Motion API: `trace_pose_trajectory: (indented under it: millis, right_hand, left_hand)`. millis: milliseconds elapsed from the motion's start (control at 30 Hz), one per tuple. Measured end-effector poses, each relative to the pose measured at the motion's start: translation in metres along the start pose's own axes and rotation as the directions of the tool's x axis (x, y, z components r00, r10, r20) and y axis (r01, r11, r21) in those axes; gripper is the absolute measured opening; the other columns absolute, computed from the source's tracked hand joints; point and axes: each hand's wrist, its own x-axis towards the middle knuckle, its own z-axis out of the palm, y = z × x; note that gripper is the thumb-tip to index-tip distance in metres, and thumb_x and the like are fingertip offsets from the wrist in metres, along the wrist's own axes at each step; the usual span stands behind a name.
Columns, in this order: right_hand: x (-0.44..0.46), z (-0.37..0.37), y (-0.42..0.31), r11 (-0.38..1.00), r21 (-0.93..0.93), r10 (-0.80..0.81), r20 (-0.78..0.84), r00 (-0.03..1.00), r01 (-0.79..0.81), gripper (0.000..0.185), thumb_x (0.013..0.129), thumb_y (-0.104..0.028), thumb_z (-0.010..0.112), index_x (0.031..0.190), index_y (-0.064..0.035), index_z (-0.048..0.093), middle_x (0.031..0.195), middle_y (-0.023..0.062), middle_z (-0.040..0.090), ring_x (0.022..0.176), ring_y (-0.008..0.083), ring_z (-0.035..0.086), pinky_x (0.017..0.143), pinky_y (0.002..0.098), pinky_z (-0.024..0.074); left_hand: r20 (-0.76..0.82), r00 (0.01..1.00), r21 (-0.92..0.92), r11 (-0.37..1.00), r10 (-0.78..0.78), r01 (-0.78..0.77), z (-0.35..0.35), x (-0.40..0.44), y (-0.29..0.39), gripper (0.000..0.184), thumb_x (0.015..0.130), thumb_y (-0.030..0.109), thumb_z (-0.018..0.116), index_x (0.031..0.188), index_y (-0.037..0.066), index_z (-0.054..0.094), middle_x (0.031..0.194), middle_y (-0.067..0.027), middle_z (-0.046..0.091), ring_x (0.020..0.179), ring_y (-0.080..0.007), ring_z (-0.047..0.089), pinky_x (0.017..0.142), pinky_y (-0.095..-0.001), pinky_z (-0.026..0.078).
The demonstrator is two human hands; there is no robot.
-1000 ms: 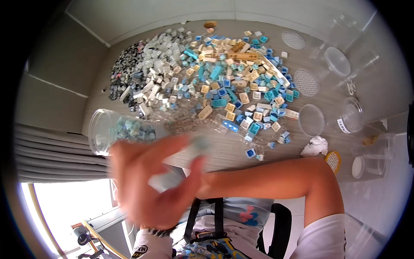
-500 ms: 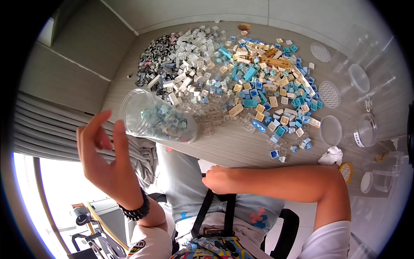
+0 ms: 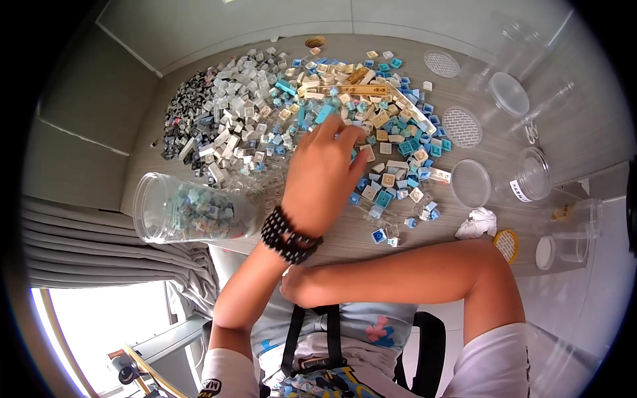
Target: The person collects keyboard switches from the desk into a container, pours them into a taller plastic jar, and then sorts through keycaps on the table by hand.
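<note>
Over the middle of a spread of keycaps point(image 3: 381, 119), my left hand point(image 3: 325, 162) reaches down, a black beaded bracelet point(image 3: 292, 235) on its wrist. Its fingers curve toward the blue and cream keycaps, with thumb and index finger apart and nothing visible between them. A clear plastic jar point(image 3: 156, 209) lies on its side left of that hand, mouth facing left, partly filled with small pale-blue and teal pieces. My right hand point(image 3: 302, 286) is closed at the table's front edge above my lap, partly behind my left forearm; its fingertips are hidden.
Dark, clear and white keycaps point(image 3: 232, 99) spread over the table's left side. Along the right are perforated discs point(image 3: 462, 127), a round clear lid point(image 3: 470, 184), clear jars point(image 3: 533, 174), crumpled tissue point(image 3: 476, 223) and a yellow-rimmed disc point(image 3: 506, 246). A grey curtain point(image 3: 99, 249) hangs at left.
My left hand has moved right, from beside the jar's mouth to above the keycaps. The view has shifted, so the table's contents appear farther left. My right hand stays closed near my lap.
</note>
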Motion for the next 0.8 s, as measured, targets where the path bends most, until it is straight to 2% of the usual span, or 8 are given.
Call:
trace_pose_trajectory:
  millis: [33,167,233,467,667,800]
  right_hand:
    - [0.013,-0.005,-0.003,0.998,-0.053,0.043,0.189,0.981,-0.034,0.039,0.065,-0.026,0.086,0.102,-0.0136,0.081,0.111,0.0057,0.076,0.103,0.0269,0.072,0.081,0.0433,0.0587]
    - [0.018,0.010,-0.005,0.993,-0.061,0.112,0.125,0.986,-0.105,0.036,0.066,-0.023,0.085,0.101,-0.0133,0.081,0.109,0.0072,0.076,0.101,0.0283,0.072,0.080,0.0429,0.0586]
    - [0.019,0.013,-0.006,0.989,-0.082,0.128,0.090,0.988,-0.120,0.039,0.064,-0.022,0.086,0.101,-0.0112,0.081,0.109,0.0106,0.076,0.102,0.0285,0.072,0.080,0.0435,0.0586]
    - [0.012,0.010,-0.003,0.996,-0.026,0.089,0.067,0.994,-0.088,0.031,0.068,-0.020,0.082,0.097,-0.0091,0.078,0.103,0.0120,0.075,0.097,0.0301,0.071,0.078,0.0442,0.0578]
    - [-0.005,-0.002,-0.003,0.998,0.011,0.067,0.031,0.997,-0.067,0.025,0.071,-0.018,0.078,0.094,-0.0073,0.076,0.098,0.0132,0.074,0.094,0.0314,0.071,0.077,0.0447,0.0570]
    - [0.004,0.004,-0.006,0.997,0.011,0.070,0.042,0.997,-0.071,0.022,0.073,-0.017,0.075,0.091,-0.0060,0.075,0.094,0.0140,0.074,0.091,0.0323,0.071,0.076,0.0451,0.0565]
  left_hand:
    - [-0.011,1.000,0.087,0.996,0.018,-0.017,0.006,0.007,-0.001,0.016,0.086,0.008,0.072,0.101,0.005,0.069,0.095,-0.0102,0.060,0.082,-0.0316,0.063,0.074,-0.0415,0.051]
    - [0.031,0.999,0.191,0.981,0.029,-0.034,0.029,0.022,-0.010,0.016,0.082,0.014,0.076,0.094,0.006,0.069,0.093,-0.0098,0.062,0.084,-0.0327,0.064,0.080,-0.0431,0.050]
    - [0.032,0.999,0.196,0.980,0.033,-0.038,0.036,0.022,-0.015,0.015,0.082,0.014,0.076,0.093,0.006,0.069,0.092,-0.0094,0.062,0.084,-0.0323,0.064,0.080,-0.0429,0.050]
    - [0.025,0.997,0.195,0.978,0.073,-0.077,0.041,0.022,-0.018,0.011,0.079,0.010,0.074,0.086,0.007,0.067,0.088,-0.0075,0.062,0.086,-0.0294,0.064,0.080,-0.0418,0.049]
    - [-0.006,0.997,0.193,0.978,0.083,-0.080,0.037,0.018,-0.016,0.012,0.079,0.010,0.074,0.088,0.007,0.066,0.087,-0.0074,0.062,0.085,-0.0294,0.063,0.080,-0.0426,0.049]
    - [-0.071,0.992,0.158,0.983,0.109,-0.096,0.005,0.003,0.007,0.013,0.078,0.008,0.075,0.087,0.008,0.066,0.085,-0.0058,0.061,0.080,-0.0268,0.062,0.076,-0.0403,0.047]
